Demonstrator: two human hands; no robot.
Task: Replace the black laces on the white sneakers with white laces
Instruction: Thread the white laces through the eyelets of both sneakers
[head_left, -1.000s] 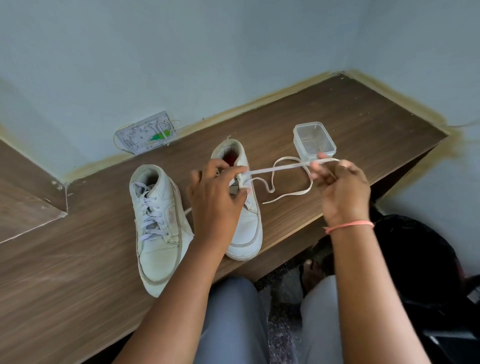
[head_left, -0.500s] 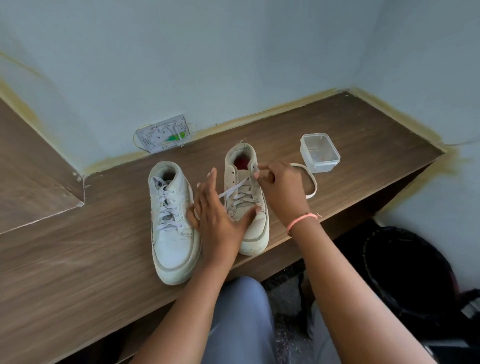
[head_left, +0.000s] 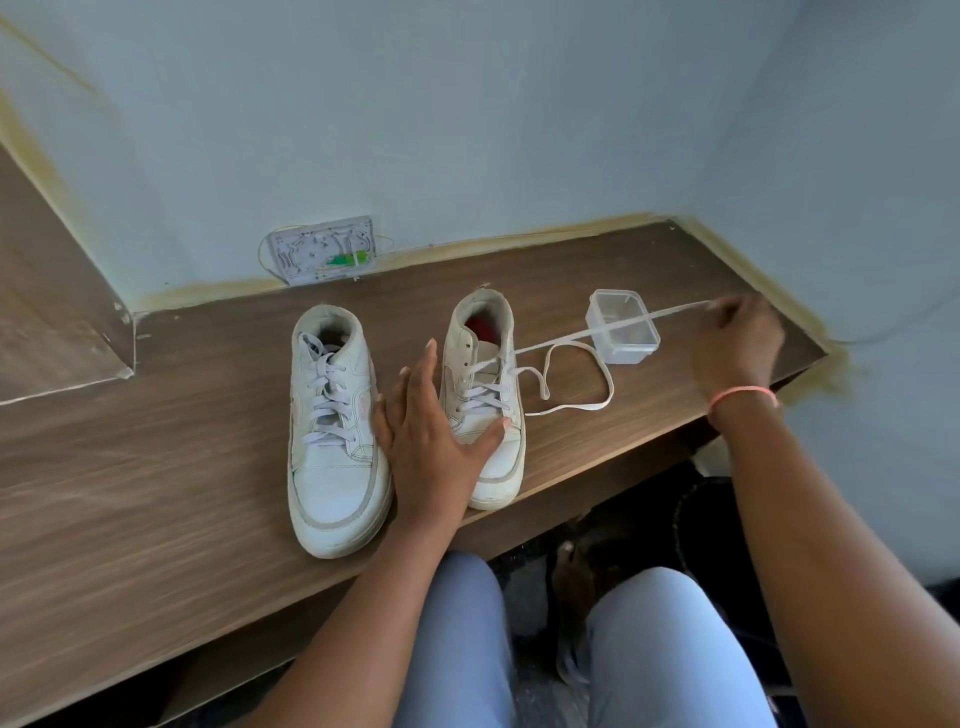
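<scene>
- Right hand (head_left: 737, 338), at the eyelets half a second ago, now pinches the white lace (head_left: 613, 328) taut toward the worktop's right edge.
- Left hand (head_left: 431, 415), fingers straight, steadies the right sneaker (head_left: 488, 415); one crossing likely tightened.

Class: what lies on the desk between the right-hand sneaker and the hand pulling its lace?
The clear plastic container, with the taut white lace crossing it, seen in the head view.

The left hand (head_left: 431, 421) lies flat with straight, spread fingers, palm down, pressing on the side of the right shoe (head_left: 485, 400), thumb across its toe area. The left forearm reaches up from the lower centre. The right hand (head_left: 737, 343) is raised far to the right, slightly blurred, fingers curled and pinching a taut lace (head_left: 597, 332). A pink band circles the right wrist. Two knees in pale trousers show below.
</scene>
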